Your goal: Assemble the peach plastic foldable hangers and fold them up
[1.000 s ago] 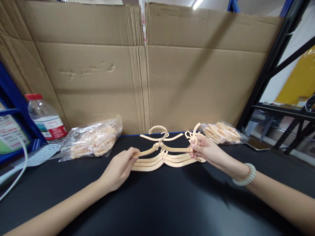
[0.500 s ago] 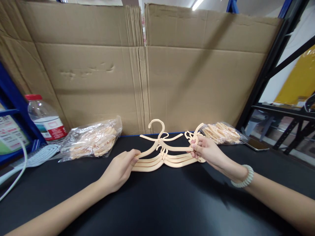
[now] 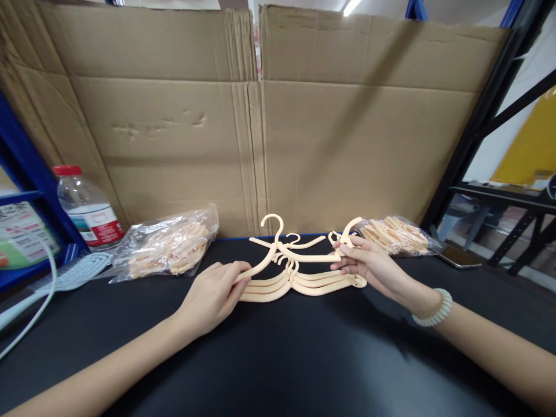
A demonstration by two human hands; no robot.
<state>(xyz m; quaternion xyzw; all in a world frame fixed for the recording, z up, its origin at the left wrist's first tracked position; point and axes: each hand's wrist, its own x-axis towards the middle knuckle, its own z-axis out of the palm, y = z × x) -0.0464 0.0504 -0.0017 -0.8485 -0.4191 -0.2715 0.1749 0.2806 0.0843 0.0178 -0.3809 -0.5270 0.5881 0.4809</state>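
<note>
A cream plastic hanger [image 3: 282,253] is held by both ends above a small stack of like hangers [image 3: 299,282] lying on the black table [image 3: 278,359]. My left hand [image 3: 212,295] pinches its left arm end. My right hand [image 3: 369,265], with a pale bead bracelet on the wrist, grips its right arm end. The hook stands upright near the cardboard wall. Another loose hanger [image 3: 299,240] lies just behind the stack.
A clear bag of hangers [image 3: 167,246] lies at the back left and another bag [image 3: 397,233] at the back right. A water bottle [image 3: 89,209] stands by the blue rack [image 3: 26,174]. A phone [image 3: 458,258] lies at the right, and a white cable [image 3: 30,307] at the left. Cardboard [image 3: 260,116] walls off the back.
The held hanger has turned up, its hook rising from nearly flat to upright. Both hands stayed on its ends and shifted only slightly.
</note>
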